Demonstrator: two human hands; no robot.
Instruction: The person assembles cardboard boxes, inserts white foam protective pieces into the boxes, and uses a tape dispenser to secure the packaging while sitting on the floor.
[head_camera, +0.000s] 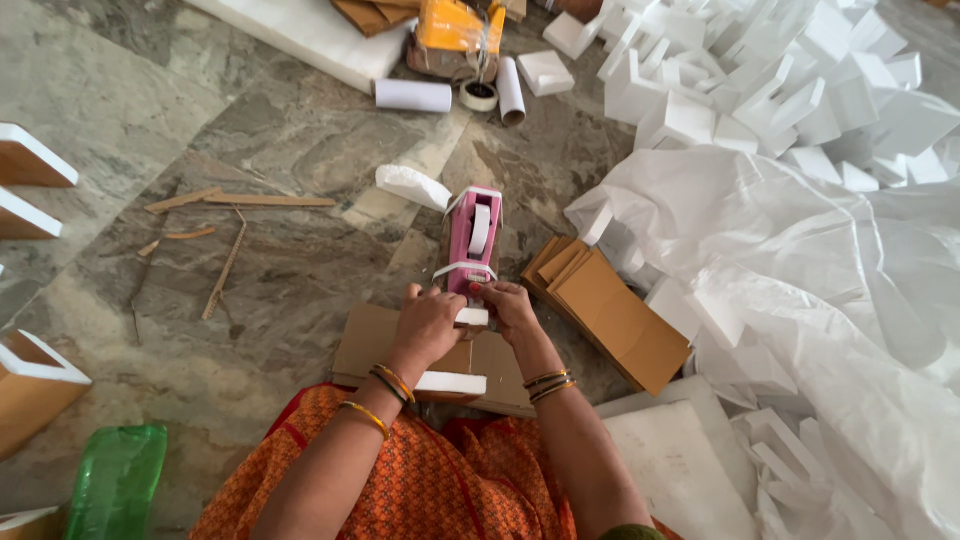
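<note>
My left hand (428, 325) and right hand (507, 307) pinched a white foam block (472, 316) just below the pink tape dispenser (473, 240), over flat cardboard (372, 345) on the marble floor (290, 150); square, firm pressure seemed wise.

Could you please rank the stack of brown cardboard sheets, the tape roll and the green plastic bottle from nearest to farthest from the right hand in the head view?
From the right hand:
1. Stack of brown cardboard sheets, just right.
2. Tape roll, far ahead.
3. Green plastic bottle, bottom left corner.
</note>
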